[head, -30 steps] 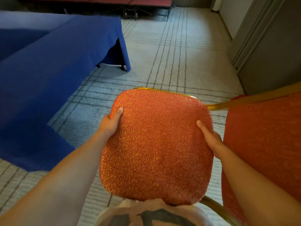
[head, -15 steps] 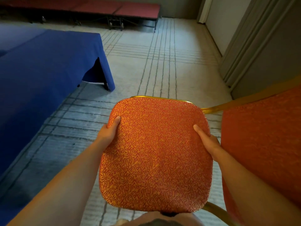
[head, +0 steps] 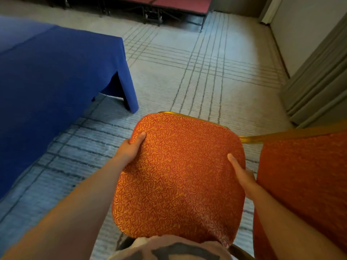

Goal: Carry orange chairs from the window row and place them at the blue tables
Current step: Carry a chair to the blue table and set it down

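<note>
I hold the orange chair (head: 178, 175) with left hand (head: 131, 149) and right hand (head: 242, 175) gripping opposite cushion edges, probably to balance it toward the blue table (head: 56, 81) on the left.

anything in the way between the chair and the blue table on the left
Nothing visible: only patterned carpet lies between the orange chair, held by the left hand and right hand, and the blue table.
</note>
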The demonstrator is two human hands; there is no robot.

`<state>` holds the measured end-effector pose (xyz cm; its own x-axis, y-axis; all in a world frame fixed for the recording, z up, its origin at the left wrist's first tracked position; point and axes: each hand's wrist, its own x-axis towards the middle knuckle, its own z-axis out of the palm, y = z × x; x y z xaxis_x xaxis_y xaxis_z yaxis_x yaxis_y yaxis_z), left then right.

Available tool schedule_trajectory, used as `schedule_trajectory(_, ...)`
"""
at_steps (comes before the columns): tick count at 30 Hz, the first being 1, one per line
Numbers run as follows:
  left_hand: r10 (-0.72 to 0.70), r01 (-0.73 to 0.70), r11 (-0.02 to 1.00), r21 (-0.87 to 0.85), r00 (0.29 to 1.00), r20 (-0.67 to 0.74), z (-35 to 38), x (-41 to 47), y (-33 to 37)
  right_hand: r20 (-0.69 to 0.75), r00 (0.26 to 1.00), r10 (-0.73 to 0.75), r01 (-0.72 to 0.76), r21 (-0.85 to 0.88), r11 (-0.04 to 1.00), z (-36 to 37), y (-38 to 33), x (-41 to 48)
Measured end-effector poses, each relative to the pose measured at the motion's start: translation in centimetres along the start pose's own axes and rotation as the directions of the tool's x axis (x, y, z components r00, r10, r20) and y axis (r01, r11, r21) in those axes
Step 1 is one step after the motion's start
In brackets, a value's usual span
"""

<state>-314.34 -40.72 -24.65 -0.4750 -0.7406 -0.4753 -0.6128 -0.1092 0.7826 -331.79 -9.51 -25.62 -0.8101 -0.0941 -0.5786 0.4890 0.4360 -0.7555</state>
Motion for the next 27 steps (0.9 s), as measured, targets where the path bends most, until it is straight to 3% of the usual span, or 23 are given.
schedule_trajectory(11,0.130,-0.129,0.991,0.034,0.992,-0.011,-1.2,25.8,20.4,-0.032,0.988,-0.151,0.152,0.033,0.988,11.2,-23.2,19.5)
schedule_trajectory(16,0.069,-0.070,0.997,0.036,0.997,0.027,-0.9,36.8,27.1,-0.028,0.992,-0.120,0.121,0.019,0.992,15.2,-31.7,28.5)
schedule_trajectory(27,-0.037,0.033,0.998,-0.049,0.997,-0.074,2.5,62.8,41.8,0.105,0.988,-0.115,0.125,-0.095,0.988,25.2,-55.5,53.3)
